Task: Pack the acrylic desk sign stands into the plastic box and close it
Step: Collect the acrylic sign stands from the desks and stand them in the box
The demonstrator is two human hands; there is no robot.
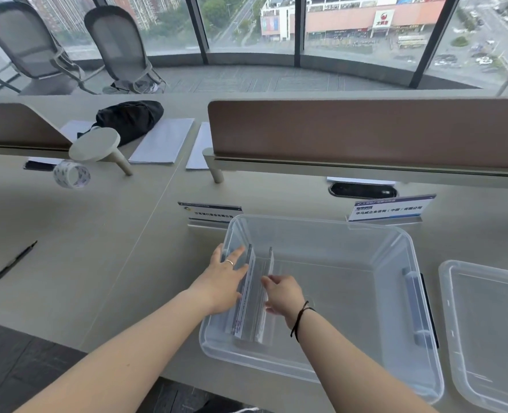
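A clear plastic box (366,231) sits open on the desk in front of me. Two acrylic sign stands (254,299) stand on edge side by side against its left wall. My left hand (224,277) lies flat against the outer stand, fingers spread. My right hand (282,295) grips the inner stand from the right side. Two more sign stands remain on the desk behind the box: one at the left (209,213) and one at the right (391,207). The clear lid (491,329) lies to the right of the box.
A brown desk divider (366,129) runs behind the box, with a cable port (363,189) below it. Further left lie a tape roll (71,174), a pen (15,260), papers (163,141), a black bag (130,117) and a phone (39,165).
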